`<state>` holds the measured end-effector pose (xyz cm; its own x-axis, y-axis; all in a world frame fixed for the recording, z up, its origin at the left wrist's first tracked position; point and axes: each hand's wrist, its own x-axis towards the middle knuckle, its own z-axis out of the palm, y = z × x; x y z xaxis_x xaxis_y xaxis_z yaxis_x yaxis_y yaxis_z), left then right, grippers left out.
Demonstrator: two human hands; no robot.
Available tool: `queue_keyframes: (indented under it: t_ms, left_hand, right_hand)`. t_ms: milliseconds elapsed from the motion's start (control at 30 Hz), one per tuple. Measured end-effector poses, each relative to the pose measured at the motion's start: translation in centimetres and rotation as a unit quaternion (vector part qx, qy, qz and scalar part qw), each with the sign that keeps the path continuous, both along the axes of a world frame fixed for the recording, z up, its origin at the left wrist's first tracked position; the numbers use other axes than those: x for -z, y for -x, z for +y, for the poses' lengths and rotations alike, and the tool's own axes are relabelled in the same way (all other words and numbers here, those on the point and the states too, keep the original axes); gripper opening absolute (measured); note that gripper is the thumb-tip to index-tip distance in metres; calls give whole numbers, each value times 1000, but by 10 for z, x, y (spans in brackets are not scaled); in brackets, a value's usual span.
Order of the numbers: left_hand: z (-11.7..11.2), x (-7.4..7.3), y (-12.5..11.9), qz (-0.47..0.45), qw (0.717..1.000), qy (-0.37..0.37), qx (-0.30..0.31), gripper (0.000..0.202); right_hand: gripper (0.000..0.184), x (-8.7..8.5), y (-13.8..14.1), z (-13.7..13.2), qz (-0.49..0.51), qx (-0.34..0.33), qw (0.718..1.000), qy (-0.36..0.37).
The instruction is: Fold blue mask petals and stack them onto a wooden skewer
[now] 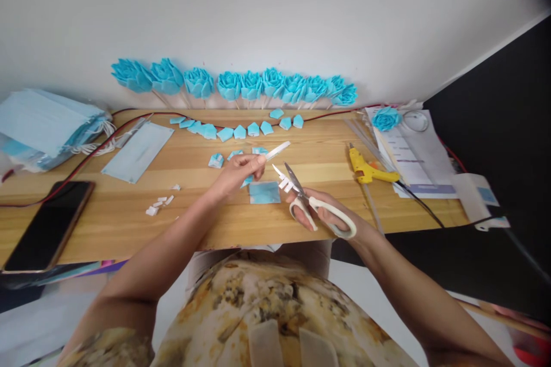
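Note:
My left hand pinches a thin white strip that sticks out to the upper right, over the wooden table. My right hand grips white-handled scissors, blades parted and pointing up-left toward the strip. A small white cut piece sits at the blades. A flat light-blue square lies on the table under and between both hands. Small folded blue pieces lie in a row further back.
Blue paper-like roses lean along the wall. A yellow glue gun with cord lies right, beside papers. A blue face mask, a mask stack, a phone and white scraps lie left.

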<state>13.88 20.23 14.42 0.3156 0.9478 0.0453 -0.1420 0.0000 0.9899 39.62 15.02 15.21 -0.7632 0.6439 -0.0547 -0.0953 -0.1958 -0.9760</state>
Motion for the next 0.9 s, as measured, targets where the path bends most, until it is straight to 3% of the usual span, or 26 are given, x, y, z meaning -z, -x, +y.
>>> queue_keyframes:
  t_ms: [300,667,800,900]
  left_hand:
    - [-1,4,3,-2,999,14,52,60]
    - [-4,2,0,-19,997,19,72,63]
    - [-2,-3,0,-55,995,32,76,64]
    - [5,-14,9,-98,994,31,42,69]
  right_hand:
    - [67,1,2,3,3,-17,1000,0]
    - [68,-1,-1,3,1,-18,1000,19]
    - [61,-1,-5,0,10,-13,1000,17]
    - [58,-1,-7,-2,15,-2,1000,12]
